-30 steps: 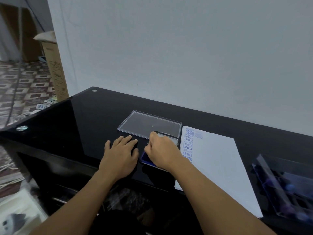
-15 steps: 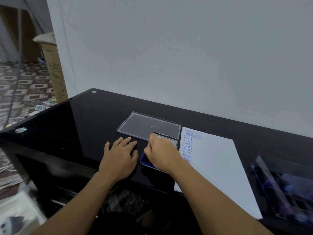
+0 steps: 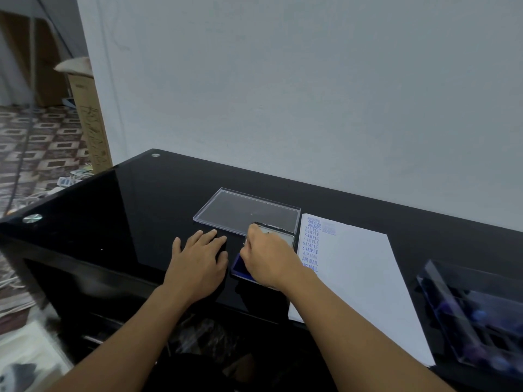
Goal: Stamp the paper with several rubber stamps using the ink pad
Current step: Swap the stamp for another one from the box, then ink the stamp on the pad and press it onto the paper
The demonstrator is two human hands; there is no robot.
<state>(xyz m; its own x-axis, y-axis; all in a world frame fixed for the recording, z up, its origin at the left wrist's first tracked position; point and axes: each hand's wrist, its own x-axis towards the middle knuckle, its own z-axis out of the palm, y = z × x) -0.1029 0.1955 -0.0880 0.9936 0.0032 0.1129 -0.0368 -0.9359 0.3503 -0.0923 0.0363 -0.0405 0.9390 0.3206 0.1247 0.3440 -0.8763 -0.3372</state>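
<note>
Paper (image 3: 359, 278), a white sheet, lies flat on the black table (image 3: 127, 222), with its near left corner at the table's front edge. Two bare forearms reach in from below.

Left hand (image 3: 198, 264) rests palm down on the table, fingers straight and close together, thumb out to the side. It sits just left of the ink pad (image 3: 237, 264) and I cannot tell whether it touches it.

Right hand (image 3: 268, 258) is over the pad, knuckles up, fingers curled down toward the blue ink. Whatever they clamp on is hidden under the hand, so I cannot tell what they hold. Only a strip of the pad's blue surface shows at the hand's left. The pad's black-rimmed cover (image 3: 288, 236) stands open behind the hand, its edge just beside the paper's left edge.

Blue prints (image 3: 311, 244) run in a column down the paper's left margin: AMENDED at the far end, then SAMPLE several times, then AIR MAIL nearest the hand. A fainter blue block sits beside the top of the column.

At the right edge of the table, apart from the paper, a clear box (image 3: 467, 312) holds dark, blurred shapes in compartments.

Beyond the pad a clear lid (image 3: 246, 210) lies flat on the table.

Farther back rises a pale wall (image 3: 311, 94). To its left a cardboard box (image 3: 90, 128) stands on a patterned floor (image 3: 36, 148).
</note>
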